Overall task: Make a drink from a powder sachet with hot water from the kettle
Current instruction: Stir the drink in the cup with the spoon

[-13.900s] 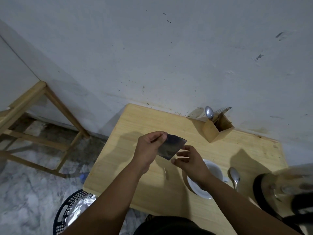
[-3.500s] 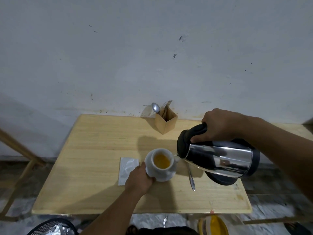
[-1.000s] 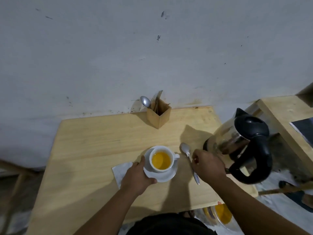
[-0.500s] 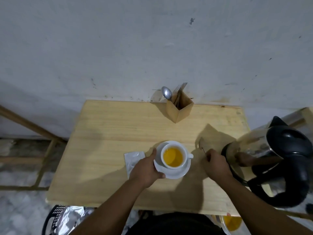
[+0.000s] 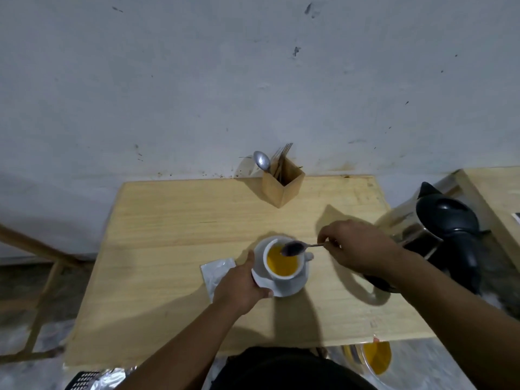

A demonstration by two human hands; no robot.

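Observation:
A white cup (image 5: pixel 298 270) of orange-yellow liquid stands on a white saucer (image 5: pixel 292 287) near the middle of the wooden table (image 5: pixel 174 243). My left hand (image 5: pixel 239 285) grips the saucer's left rim. My right hand (image 5: pixel 357 246) holds a metal spoon (image 5: pixel 294 248) by its handle, the bowl hovering over the cup's far rim. The torn silver sachet (image 5: pixel 215 273) lies flat just left of the saucer, partly under my left hand. The steel kettle (image 5: pixel 439 229) with black lid and handle stands at the table's right edge.
A wooden cutlery holder (image 5: pixel 282 182) with a spoon and forks stands at the back edge against the wall. A second wooden surface (image 5: pixel 495 192) is at far right. A black bin (image 5: pixel 84 382) with foil sits under the table's front left, a yellow container (image 5: pixel 375 357) below the front right.
My right hand has lifted the spoon off the table and carried it left, over the cup. The kettle stands set down at the right. My left hand stays on the saucer.

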